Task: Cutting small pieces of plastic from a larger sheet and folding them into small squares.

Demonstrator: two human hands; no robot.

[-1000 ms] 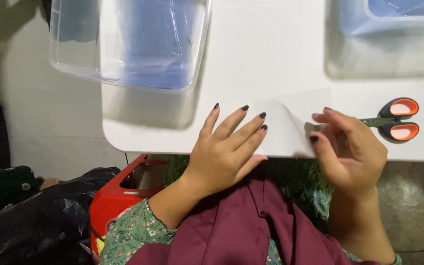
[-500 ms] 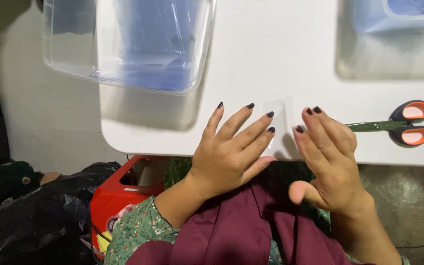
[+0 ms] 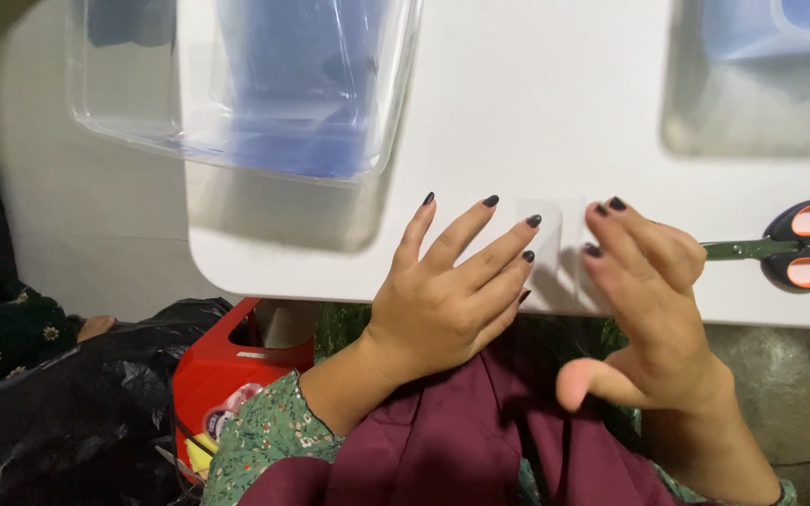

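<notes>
1. Currently the left hand (image 3: pixel 442 300) lies flat and open on the white table (image 3: pixel 555 103), its fingers spread, gripping nothing; the fingertips press on the left part of a small white sheet of paper (image 3: pixel 555 244).
2. Opposite it, the right hand (image 3: pixel 653 300) is also open, palm down, with its fingertips on the right part of the same paper and the thumb hanging off the table edge; it holds nothing.
3. That paper sits near the front edge of the table, between the two hands, and it seems to carry a vertical fold.
4. To press a fold well, I judge both hands should keep the sheet pinned flat, edges aligned, while the fingertips run firmly along the crease; white on white makes the edges hard to read.
5. Orange-handled scissors (image 3: pixel 794 245) lie on the table just right of the right hand, untouched.
6. A clear plastic bin (image 3: pixel 246 94) overhangs the table's left far corner; something blue shows inside, though what it is cannot be told.
7. Another clear container (image 3: pixel 771 37) at the far right also holds something blue.
</notes>
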